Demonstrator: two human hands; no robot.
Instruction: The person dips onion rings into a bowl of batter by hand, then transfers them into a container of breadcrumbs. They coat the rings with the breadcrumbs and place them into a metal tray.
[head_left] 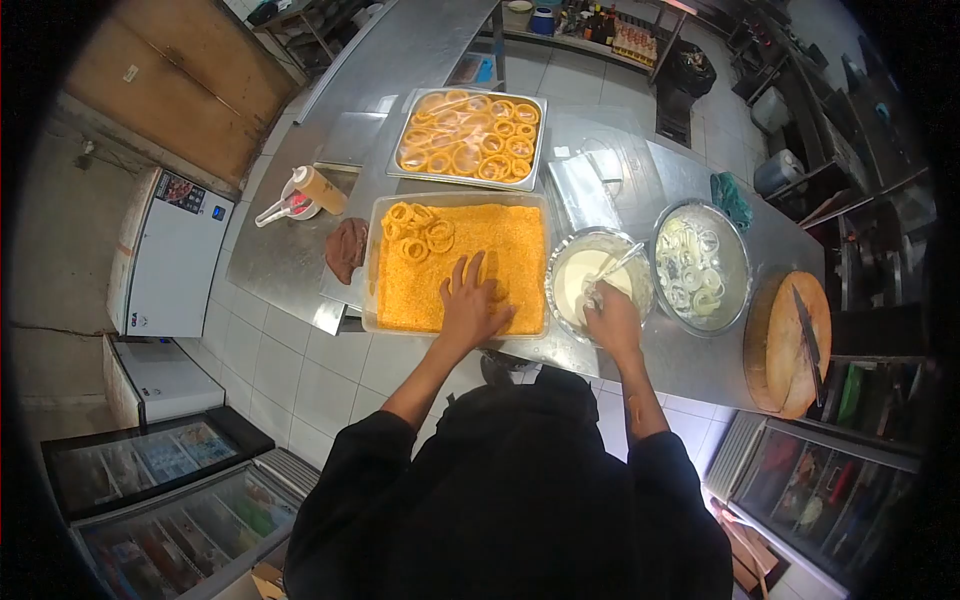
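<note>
My left hand [472, 303] rests fingers spread on the orange breadcrumbs [420, 295] that fill a clear plastic tub [372, 290]. Several crumb-coated onion rings [416, 228] are piled in the tub's far left corner. My right hand [612, 318] reaches into a metal bowl [562, 322] of pale batter [575, 270], its fingers drawn together and smeared with batter. What they hold, if anything, is hidden. A metal utensil [622, 259] leans in this bowl, just beyond my fingertips. To the right, floured raw onion rings [690, 262] lie in a larger metal bowl [742, 280].
Behind the tub is a steel tray [541, 150] of coated rings under clear film. A round chopping board [765, 345] with a knife [808, 340] sits far right. At left are a squeeze bottle [318, 190], a strainer [290, 205] and a brown cloth [346, 249].
</note>
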